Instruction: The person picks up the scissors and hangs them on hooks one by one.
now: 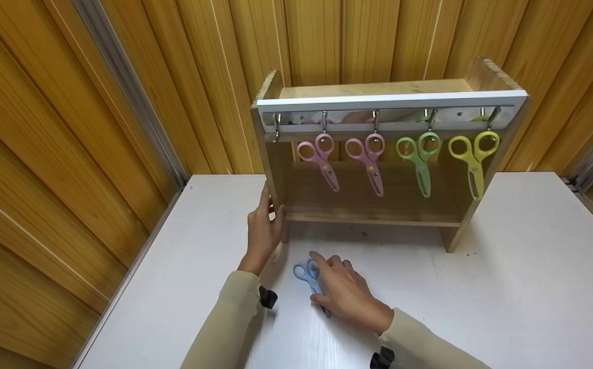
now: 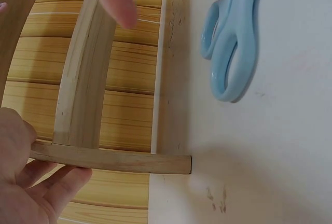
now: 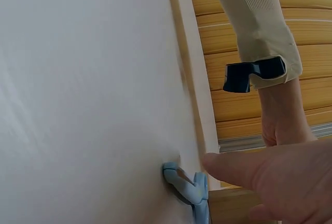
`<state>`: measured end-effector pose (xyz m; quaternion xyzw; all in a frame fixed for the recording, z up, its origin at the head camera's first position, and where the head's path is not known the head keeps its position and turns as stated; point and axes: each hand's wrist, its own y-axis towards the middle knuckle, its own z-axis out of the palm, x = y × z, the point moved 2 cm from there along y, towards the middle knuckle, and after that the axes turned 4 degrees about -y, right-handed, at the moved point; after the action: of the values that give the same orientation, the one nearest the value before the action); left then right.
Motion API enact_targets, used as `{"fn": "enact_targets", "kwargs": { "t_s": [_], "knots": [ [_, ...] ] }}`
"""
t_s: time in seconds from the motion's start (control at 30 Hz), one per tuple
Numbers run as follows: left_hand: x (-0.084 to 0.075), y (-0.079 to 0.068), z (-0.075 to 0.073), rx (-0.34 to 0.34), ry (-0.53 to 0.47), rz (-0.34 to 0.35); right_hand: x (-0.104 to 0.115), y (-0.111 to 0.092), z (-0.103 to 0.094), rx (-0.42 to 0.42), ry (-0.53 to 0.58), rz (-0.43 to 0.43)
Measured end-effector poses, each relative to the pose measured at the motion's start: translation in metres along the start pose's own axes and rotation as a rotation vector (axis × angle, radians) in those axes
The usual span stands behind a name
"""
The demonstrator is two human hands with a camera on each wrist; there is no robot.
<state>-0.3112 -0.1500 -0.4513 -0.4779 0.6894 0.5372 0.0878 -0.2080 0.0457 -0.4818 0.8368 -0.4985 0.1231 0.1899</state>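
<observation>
A small wooden rack (image 1: 373, 218) stands on the white table, with a hook rail along its front. My left hand (image 1: 265, 230) holds the rack's left side panel (image 2: 114, 159), thumb on one face and fingers on the other. Light blue scissors (image 1: 306, 274) lie flat on the table in front of the rack. Over them reaches my right hand (image 1: 345, 289), its fingers extended and spread; the left wrist view shows fingertips apart from the handles. In the right wrist view the thumb is close to the blue scissors (image 3: 189, 190); contact there is unclear.
From the rail's hooks hang pink scissors (image 1: 322, 159), a second pink pair (image 1: 368, 161), green scissors (image 1: 420, 159) and yellow scissors (image 1: 474, 159). The leftmost hook (image 1: 276, 125) carries nothing. Wood-panelled walls (image 1: 214, 77) enclose the table behind and at the sides.
</observation>
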Motion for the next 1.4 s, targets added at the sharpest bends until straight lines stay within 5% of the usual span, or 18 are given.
{"fn": "enact_targets", "kwargs": {
  "t_s": [0.77,1.4],
  "knots": [
    [-0.001,0.001,-0.001,0.005,-0.017,0.005,-0.004,-0.003,0.003,-0.035,-0.127,-0.038],
    [-0.003,0.0,0.0,0.002,-0.019,-0.005,-0.019,-0.004,-0.005,-0.063,-0.039,-0.003]
  ]
}}
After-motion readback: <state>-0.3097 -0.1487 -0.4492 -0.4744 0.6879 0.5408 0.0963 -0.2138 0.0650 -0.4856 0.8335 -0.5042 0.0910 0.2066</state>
